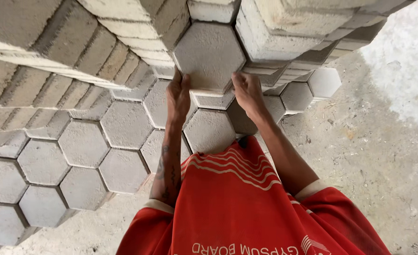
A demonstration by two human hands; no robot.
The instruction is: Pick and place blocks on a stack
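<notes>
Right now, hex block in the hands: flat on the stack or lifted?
Cannot tell. The hexagonal block lies face up, left hand and right hand gripping its near edges; no gap shows above the blocks beneath.

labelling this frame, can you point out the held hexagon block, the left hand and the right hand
hexagon block [209, 54], head view, middle of its flat grey face
left hand [178, 97], head view, back of the hand
right hand [247, 93], head view, back of the hand

Grey hexagonal pavers [81, 144] lie beside stacked blocks [53, 42] on seemingly dusty concrete floor [360, 156].
</notes>
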